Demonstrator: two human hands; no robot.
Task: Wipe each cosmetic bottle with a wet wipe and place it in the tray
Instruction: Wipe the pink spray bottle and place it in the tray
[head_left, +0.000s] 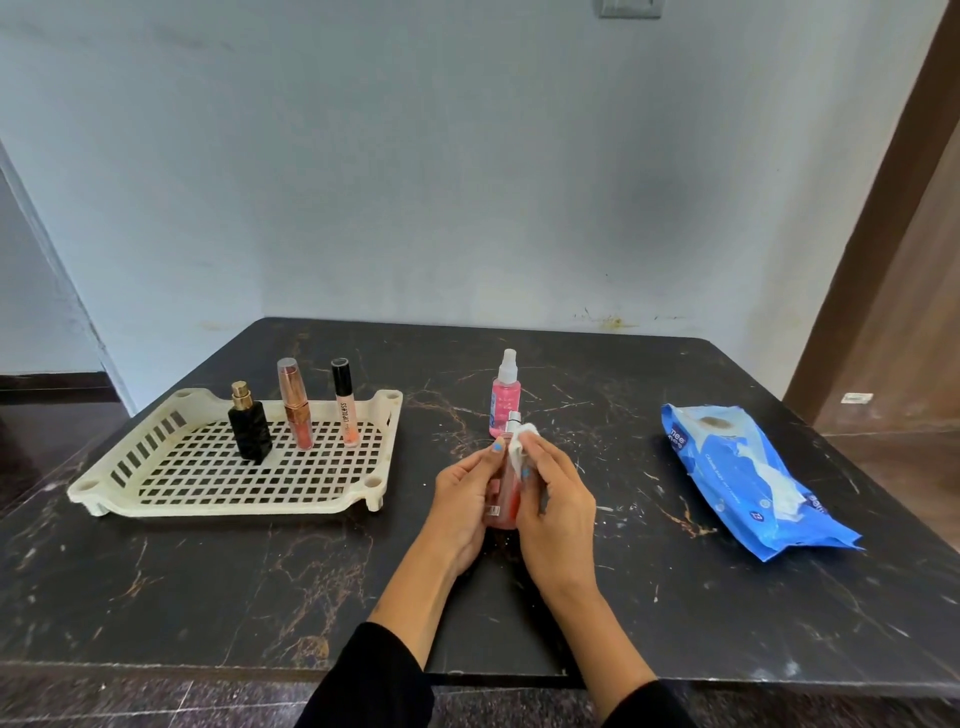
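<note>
While the left hand grips a pink bottle steady, the right hand rubs a wipe near its cap; three cleaned bottles stand in the tray.

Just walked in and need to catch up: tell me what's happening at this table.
A person's left hand holds a clear bottle of pink-red liquid while the right hand rubs it with a white wet wipe. Three cosmetics stand in the cream perforated plastic tray. A pink spray bottle waits on the black marble table; a blue wipes pack lies to the right.
</note>
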